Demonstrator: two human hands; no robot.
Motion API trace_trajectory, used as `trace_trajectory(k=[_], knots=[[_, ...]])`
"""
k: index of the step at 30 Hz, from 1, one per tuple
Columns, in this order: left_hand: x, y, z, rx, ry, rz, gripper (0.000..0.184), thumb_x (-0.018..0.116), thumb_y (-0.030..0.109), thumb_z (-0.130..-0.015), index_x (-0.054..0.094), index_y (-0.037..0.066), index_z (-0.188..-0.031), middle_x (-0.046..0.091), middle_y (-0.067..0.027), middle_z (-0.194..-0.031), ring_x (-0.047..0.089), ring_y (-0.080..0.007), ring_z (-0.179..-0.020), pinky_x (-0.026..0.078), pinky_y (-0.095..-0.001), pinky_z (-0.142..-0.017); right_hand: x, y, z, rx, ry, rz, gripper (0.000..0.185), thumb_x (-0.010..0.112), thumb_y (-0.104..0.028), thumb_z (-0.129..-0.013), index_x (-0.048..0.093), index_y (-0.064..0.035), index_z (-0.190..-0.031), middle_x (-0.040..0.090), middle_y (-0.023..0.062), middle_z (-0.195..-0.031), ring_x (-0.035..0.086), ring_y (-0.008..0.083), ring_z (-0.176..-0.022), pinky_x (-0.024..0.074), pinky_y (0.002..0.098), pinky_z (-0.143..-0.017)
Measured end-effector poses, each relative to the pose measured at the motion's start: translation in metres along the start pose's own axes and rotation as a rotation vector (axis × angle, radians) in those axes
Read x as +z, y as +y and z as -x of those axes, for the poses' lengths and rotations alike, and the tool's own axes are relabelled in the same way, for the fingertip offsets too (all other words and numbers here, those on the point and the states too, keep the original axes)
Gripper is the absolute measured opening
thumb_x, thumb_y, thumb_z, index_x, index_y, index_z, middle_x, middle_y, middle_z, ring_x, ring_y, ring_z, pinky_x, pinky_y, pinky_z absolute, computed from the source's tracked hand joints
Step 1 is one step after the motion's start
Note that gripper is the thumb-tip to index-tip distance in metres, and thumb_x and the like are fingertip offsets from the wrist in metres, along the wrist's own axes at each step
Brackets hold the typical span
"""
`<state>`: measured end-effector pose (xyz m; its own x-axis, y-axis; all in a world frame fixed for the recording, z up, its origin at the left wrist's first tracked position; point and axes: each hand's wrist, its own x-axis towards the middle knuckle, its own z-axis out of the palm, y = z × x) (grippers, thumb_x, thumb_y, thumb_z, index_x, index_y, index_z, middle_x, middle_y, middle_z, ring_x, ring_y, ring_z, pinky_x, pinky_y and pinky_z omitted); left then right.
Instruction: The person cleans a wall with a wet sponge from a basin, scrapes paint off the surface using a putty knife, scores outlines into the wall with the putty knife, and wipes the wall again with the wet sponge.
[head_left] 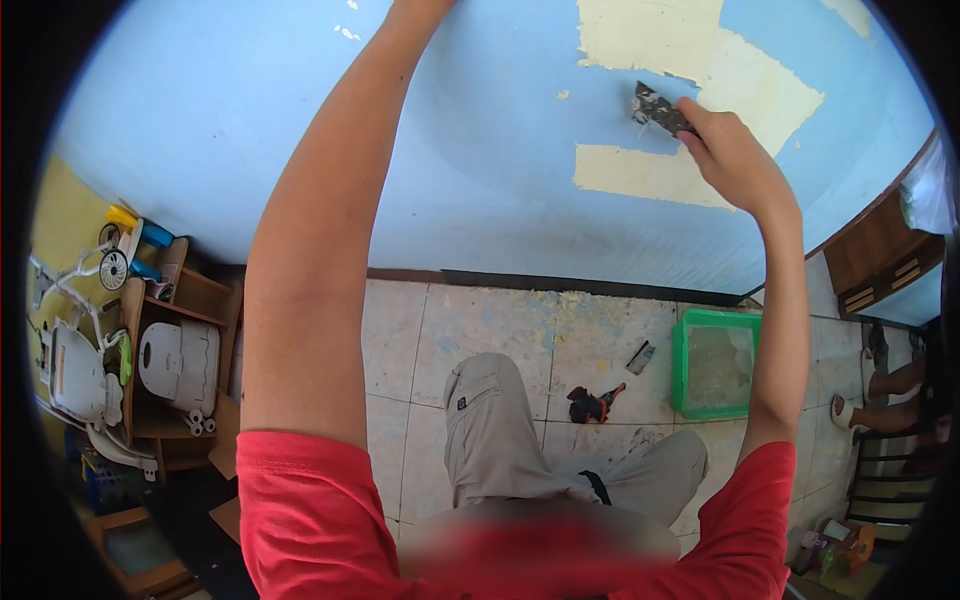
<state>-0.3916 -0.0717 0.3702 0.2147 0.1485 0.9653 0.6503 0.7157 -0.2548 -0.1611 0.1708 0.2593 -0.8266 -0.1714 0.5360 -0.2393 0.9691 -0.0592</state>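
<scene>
My right hand (738,150) is wrapped round a scraper (660,110), its dark blade smeared with pale residue. The scraper lies against or close to the blue wall (500,130), between two bare cream patches. The larger cream patch (760,85) has ragged paint edges and spreads above and beside the tool; a cream strip (630,172) runs below it. My left arm (325,220) stretches up along the wall, and the hand itself is cut off by the top edge of the view.
Paint flakes (560,310) litter the tiled floor below the wall. A green tray (683,375), a red-and-black tool (597,403) and a small flat blade-like piece (640,356) lie there. Shelving (205,297) with household items stands left. Another person's legs (890,385) show at far right.
</scene>
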Motion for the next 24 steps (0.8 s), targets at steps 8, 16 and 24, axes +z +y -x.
trace_trajectory(k=[8, 16, 24], knots=[[-0.001, 0.001, -0.003, 0.017, 0.026, 0.024, 0.034, 0.061, 0.027, -0.076, 0.053, 0.005, -0.1, 0.049, -0.0132, -0.097, 0.044, -0.0296, -0.092, 0.034, -0.0455, -0.083, 0.038, -0.057, -0.024, 0.044, 0.359, 0.493, 0.06, 0.059, -0.001, -0.083, 0.051, -0.0193, -0.139, 0.06, 0.0107, -0.09, 0.067, 0.0284, -0.077, 0.0542, 0.0396, -0.057], [0.0, 0.002, 0.001, 0.014, 0.031, 0.004, 0.034, 0.061, 0.028, -0.075, 0.053, 0.005, -0.1, 0.049, -0.0131, -0.095, 0.045, -0.0301, -0.091, 0.034, -0.0457, -0.082, 0.033, -0.08, -0.001, 0.186, 0.056, 0.275, 0.05, 0.056, -0.001, -0.087, 0.059, -0.0169, -0.135, 0.062, 0.0123, -0.093, 0.067, 0.0305, -0.077, 0.0557, 0.0401, -0.061], [0.001, 0.0, -0.001, 0.02, 0.043, 0.016, 0.034, 0.06, 0.029, -0.076, 0.054, 0.004, -0.099, 0.05, -0.0123, -0.095, 0.045, -0.0293, -0.091, 0.034, -0.0449, -0.082, 0.021, -0.042, -0.032, 0.036, 0.08, 0.401, 0.048, 0.053, -0.001, -0.088, 0.061, -0.0177, -0.132, 0.062, 0.0101, -0.086, 0.066, 0.0293, -0.07, 0.055, 0.0392, -0.06]])
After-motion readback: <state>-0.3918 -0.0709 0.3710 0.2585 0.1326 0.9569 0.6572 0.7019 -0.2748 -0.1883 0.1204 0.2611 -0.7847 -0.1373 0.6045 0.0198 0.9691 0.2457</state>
